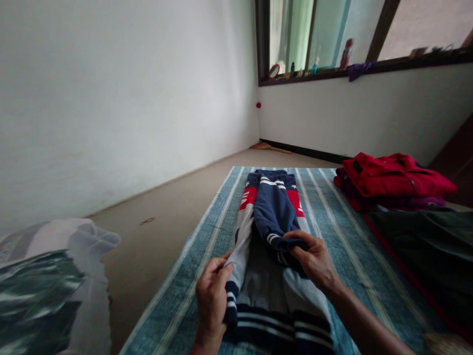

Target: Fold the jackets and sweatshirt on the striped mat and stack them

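A sweatshirt-like jacket (266,278) in grey, navy and red, with white stripes and stars, lies lengthwise on a blue striped cloth (207,246). Its sides are turned inward, collar away from me and striped hem toward me. My left hand (213,291) is closed on the grey edge at the left, just above a striped navy cuff. A navy sleeve (275,212) lies along the middle of the garment. Its cuff end is pinched in my right hand (314,256), slightly raised above the grey body. Part of the garment's underside is hidden.
Folded red and purple clothes (399,180) are stacked at the right, beside a dark green garment (424,256). White and dark green plastic bags (40,286) lie at the lower left. A window sill (314,74) holds small items, and a brown loop (148,221) rests on the floor.
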The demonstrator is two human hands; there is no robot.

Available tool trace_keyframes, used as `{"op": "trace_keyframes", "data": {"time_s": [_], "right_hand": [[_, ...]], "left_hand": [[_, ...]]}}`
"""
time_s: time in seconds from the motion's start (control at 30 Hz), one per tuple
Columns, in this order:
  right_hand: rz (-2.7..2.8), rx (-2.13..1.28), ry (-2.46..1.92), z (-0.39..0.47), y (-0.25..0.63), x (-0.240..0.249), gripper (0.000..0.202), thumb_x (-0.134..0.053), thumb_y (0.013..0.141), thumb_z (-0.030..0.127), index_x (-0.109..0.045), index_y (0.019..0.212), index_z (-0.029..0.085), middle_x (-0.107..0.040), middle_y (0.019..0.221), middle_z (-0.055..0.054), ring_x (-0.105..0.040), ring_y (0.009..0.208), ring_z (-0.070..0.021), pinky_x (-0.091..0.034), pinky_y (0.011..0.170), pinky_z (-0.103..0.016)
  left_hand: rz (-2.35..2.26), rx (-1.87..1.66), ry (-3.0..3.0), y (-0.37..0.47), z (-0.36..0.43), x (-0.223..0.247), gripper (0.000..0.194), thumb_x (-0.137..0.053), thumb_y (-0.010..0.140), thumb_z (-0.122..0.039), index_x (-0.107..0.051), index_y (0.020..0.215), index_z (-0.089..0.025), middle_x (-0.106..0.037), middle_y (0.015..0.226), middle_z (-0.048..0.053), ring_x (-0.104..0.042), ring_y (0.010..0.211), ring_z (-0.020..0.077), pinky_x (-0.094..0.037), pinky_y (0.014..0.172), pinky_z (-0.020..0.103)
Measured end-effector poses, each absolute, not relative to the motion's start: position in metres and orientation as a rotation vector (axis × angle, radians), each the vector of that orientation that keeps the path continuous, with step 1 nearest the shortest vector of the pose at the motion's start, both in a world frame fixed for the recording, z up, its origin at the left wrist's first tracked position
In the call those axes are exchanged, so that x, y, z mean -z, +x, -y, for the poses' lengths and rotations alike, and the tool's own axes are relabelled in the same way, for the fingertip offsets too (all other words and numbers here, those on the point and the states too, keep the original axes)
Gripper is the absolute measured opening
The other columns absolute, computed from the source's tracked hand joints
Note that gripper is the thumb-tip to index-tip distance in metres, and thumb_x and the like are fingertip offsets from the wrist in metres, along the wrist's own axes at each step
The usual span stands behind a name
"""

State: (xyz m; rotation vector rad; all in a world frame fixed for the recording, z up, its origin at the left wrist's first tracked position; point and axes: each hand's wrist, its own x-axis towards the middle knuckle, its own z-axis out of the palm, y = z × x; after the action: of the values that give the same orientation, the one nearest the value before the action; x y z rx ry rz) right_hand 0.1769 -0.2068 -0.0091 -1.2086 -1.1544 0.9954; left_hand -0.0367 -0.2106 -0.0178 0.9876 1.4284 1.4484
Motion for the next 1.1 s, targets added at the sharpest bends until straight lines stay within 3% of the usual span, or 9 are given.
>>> {"op": "trace_keyframes", "data": {"time_s": [0.17,0.33,0.43,0.53,0.67,0.77,0.87,0.97,1.1], "right_hand": [[1.2,-1.136,-1.131,0.208,0.178,0.013,0.021,-0.064,0.073,0.03,-0.072,0.087,0.017,-0.061,0.066,0.001,-0.049,0.059,-0.0108,-0.037,0.055,-0.022],[0.785,-1.034,-1.026,0.189,0.189,0.003,0.027,-0.075,0.065,0.034,-0.072,0.087,0.018,-0.067,0.074,0.0,-0.058,0.07,-0.0151,-0.045,0.066,-0.026],[0.667,-1.015,-0.925,0.176,0.195,-0.014,0.027,-0.077,0.063,0.033,-0.071,0.086,0.019,-0.069,0.077,0.0,-0.061,0.07,-0.0165,-0.048,0.067,-0.029],[0.787,-0.907,-0.893,0.168,0.198,-0.032,0.025,-0.076,0.066,0.032,-0.071,0.087,0.019,-0.069,0.078,0.0,-0.062,0.072,-0.0169,-0.049,0.07,-0.031],[1.262,-0.587,-0.996,0.178,0.196,-0.047,0.016,-0.063,0.078,0.027,-0.07,0.092,0.02,-0.067,0.082,0.0,-0.06,0.074,-0.0151,-0.046,0.071,-0.028],[1.849,-0.414,-1.119,0.197,0.185,-0.038,0.022,-0.052,0.08,0.013,-0.067,0.095,0.02,-0.066,0.09,-0.003,-0.06,0.081,-0.0164,-0.043,0.074,-0.028],[2.309,-0.378,-1.323,0.213,0.172,-0.015,0.021,-0.051,0.075,0.007,-0.066,0.084,0.019,-0.064,0.083,-0.004,-0.059,0.079,-0.0184,-0.041,0.074,-0.03],[2.336,-0.419,-1.438,0.218,0.168,0.001,0.02,-0.051,0.076,0.007,-0.065,0.086,0.019,-0.063,0.084,-0.003,-0.059,0.082,-0.0177,-0.041,0.076,-0.029],[2.238,-0.474,-1.421,0.219,0.175,-0.003,0.028,-0.049,0.078,0.005,-0.065,0.095,0.02,-0.064,0.092,-0.003,-0.06,0.088,-0.0162,-0.043,0.078,-0.027]], "left_hand": [[-1.441,-1.429,1.06,-0.038,0.211,0.022,0.022,-0.065,0.065,-0.036,-0.068,0.077,-0.018,-0.073,0.084,0.002,-0.064,0.078,0.0184,-0.047,0.073,0.025],[-1.491,-1.314,1.341,-0.035,0.215,0.019,0.021,-0.06,0.072,-0.037,-0.067,0.08,-0.018,-0.072,0.098,0.006,-0.065,0.086,0.0208,-0.05,0.074,0.028],[-1.467,-1.146,1.727,-0.025,0.219,0.021,0.014,-0.055,0.078,-0.03,-0.064,0.078,-0.019,-0.071,0.102,0.007,-0.066,0.091,0.0217,-0.052,0.079,0.032],[-1.403,-0.976,2.223,-0.011,0.224,0.034,0.012,-0.053,0.078,-0.02,-0.063,0.083,-0.018,-0.07,0.1,0.009,-0.065,0.094,0.0251,-0.052,0.085,0.04],[-1.411,-0.812,2.65,-0.001,0.229,0.05,0.015,-0.055,0.076,-0.019,-0.063,0.089,-0.016,-0.069,0.1,0.011,-0.065,0.093,0.0306,-0.05,0.088,0.054],[-1.417,-0.703,2.604,-0.002,0.228,0.043,0.013,-0.052,0.081,-0.022,-0.063,0.087,-0.016,-0.069,0.093,0.01,-0.065,0.088,0.0281,-0.052,0.083,0.049],[-1.346,-0.593,2.397,-0.011,0.224,0.019,0.018,-0.046,0.087,-0.022,-0.063,0.088,-0.019,-0.068,0.089,0.007,-0.064,0.087,0.0232,-0.053,0.079,0.037],[-1.239,-0.482,2.222,-0.026,0.212,-0.005,0.019,-0.046,0.087,-0.024,-0.063,0.08,-0.02,-0.068,0.081,0.003,-0.065,0.08,0.018,-0.051,0.072,0.027],[-1.296,-0.682,2.182,-0.04,0.175,-0.011,0.022,-0.046,0.087,-0.03,-0.065,0.084,-0.02,-0.071,0.086,0.003,-0.066,0.083,0.0178,-0.051,0.077,0.027]]}}
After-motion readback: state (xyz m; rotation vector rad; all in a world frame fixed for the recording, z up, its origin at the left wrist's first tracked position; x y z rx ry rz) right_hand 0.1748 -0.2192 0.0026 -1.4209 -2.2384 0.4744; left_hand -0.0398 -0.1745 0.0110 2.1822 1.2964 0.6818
